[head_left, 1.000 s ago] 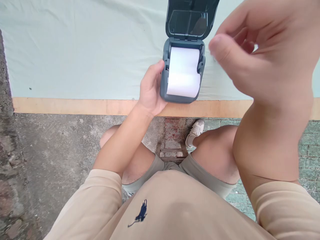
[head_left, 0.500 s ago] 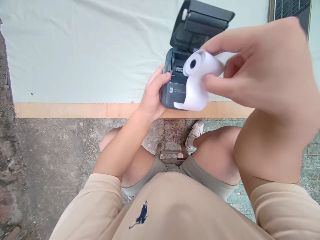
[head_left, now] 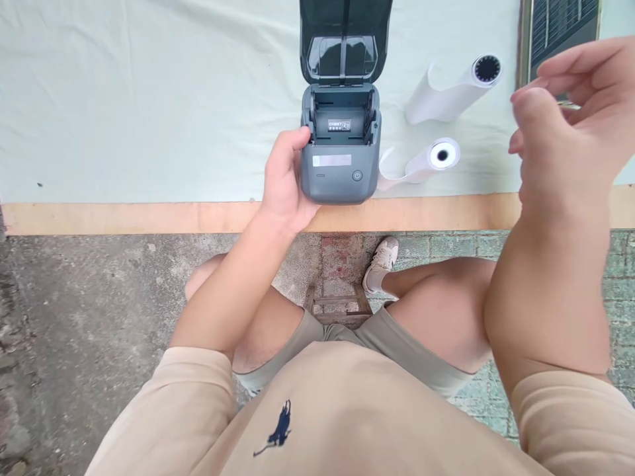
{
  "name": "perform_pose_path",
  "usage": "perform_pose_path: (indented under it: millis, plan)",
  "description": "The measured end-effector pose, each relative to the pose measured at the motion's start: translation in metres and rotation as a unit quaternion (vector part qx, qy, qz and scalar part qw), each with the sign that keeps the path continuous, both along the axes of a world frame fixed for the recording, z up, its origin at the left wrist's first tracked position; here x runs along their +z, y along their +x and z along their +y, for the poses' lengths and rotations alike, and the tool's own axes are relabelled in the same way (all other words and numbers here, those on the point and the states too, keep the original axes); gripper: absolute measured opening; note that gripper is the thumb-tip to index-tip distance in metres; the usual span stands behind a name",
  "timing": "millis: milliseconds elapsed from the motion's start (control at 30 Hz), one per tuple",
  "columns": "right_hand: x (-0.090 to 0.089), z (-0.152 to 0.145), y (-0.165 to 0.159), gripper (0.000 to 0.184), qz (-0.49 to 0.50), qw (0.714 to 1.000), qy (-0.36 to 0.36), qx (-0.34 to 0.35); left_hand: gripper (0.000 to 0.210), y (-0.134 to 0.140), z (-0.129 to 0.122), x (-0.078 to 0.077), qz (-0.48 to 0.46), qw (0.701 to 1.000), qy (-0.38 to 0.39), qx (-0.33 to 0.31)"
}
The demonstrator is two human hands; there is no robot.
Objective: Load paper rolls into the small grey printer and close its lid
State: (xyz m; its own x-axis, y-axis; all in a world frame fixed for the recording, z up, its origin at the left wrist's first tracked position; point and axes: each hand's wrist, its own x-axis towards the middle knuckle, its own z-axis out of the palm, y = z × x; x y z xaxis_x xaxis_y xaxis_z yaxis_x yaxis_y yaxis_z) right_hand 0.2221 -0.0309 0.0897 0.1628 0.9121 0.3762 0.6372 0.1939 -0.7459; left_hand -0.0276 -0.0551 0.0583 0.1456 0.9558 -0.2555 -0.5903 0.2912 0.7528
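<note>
My left hand (head_left: 285,178) grips the left side of a dark blue-grey label printer (head_left: 342,178), thumb over its edge. The printer's dark see-through lid (head_left: 344,46) stands raised, and the paper bay holds no roll. To the right of the printer, a small white paper roll (head_left: 431,162) lies on the table with its loose end running to the printer's side. Behind it rests a larger paper roll (head_left: 446,96) with a black core. My right hand (head_left: 570,119) hangs in the air right of both rolls, fingers loosely curled and apart, holding nothing.
A pale cloth (head_left: 149,106) covers the table, whose front edge (head_left: 149,218) is light wood. At the back right lies a dark framed panel (head_left: 563,33). Below the edge are my knees, a wooden stool (head_left: 337,311) and a shoe (head_left: 381,261).
My right hand has let go of the small paper roll, which now lies on the table, and has moved right. The printer has turned upright and shows its front face.
</note>
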Motion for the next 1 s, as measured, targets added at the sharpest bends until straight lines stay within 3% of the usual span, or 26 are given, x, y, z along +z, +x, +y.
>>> perform_pose_path:
  millis: [100, 200, 300, 333, 400, 467, 533, 633, 733, 800, 867, 967, 1000]
  plan:
    - [-0.007, 0.020, -0.002, 0.040, -0.063, 0.997, -0.028, 0.043, 0.035, -0.001, 0.000, 0.002, 0.021, 1.000, 0.005, -0.012]
    - [-0.008, 0.034, -0.005, 0.028, -0.073, 0.992, -0.057, 0.083, 0.032, -0.002, 0.001, 0.002, 0.025, 0.999, 0.013, -0.019]
    - [0.008, 0.028, -0.009, 0.029, -0.001, 0.994, 0.018, 0.112, 0.031, -0.002, 0.001, 0.002, 0.014, 1.000, 0.017, -0.020]
    - [0.017, 0.021, -0.012, 0.031, 0.035, 0.988, 0.044, 0.146, 0.030, -0.002, 0.001, 0.001, 0.009, 1.000, 0.019, -0.019]
    - [0.035, 0.005, -0.025, 0.037, 0.093, 0.961, 0.022, 0.261, 0.027, -0.001, 0.001, 0.000, -0.001, 1.000, 0.019, -0.016]
    - [0.049, -0.007, -0.045, 0.043, 0.052, 0.921, -0.094, 0.375, 0.023, 0.000, 0.000, -0.001, 0.004, 1.000, 0.011, -0.010]
    - [0.057, -0.012, -0.069, 0.046, -0.087, 0.927, -0.136, 0.339, 0.022, 0.001, -0.001, -0.001, 0.021, 1.000, 0.000, 0.005]
    - [0.058, -0.004, -0.099, 0.030, -0.209, 0.932, -0.140, 0.259, 0.022, 0.002, -0.005, 0.000, 0.038, 0.999, 0.008, 0.030]
    - [0.054, 0.009, -0.111, 0.033, -0.280, 0.911, -0.154, 0.259, 0.026, 0.002, -0.007, 0.004, 0.037, 0.998, 0.015, 0.042]
    - [0.051, 0.012, -0.108, 0.033, -0.287, 0.905, -0.151, 0.274, 0.029, 0.002, -0.008, 0.005, 0.028, 0.999, 0.017, 0.033]
    - [0.051, 0.012, -0.100, 0.025, -0.264, 0.916, -0.112, 0.279, 0.026, 0.001, -0.008, 0.003, 0.010, 0.999, 0.029, 0.012]
    - [0.050, 0.012, -0.085, 0.032, -0.190, 0.964, -0.010, 0.186, 0.026, -0.001, -0.008, -0.002, -0.010, 0.999, 0.051, -0.009]
    - [0.050, 0.013, -0.082, 0.036, -0.135, 0.981, -0.011, 0.142, 0.030, -0.001, -0.008, -0.004, -0.012, 0.998, 0.056, -0.011]
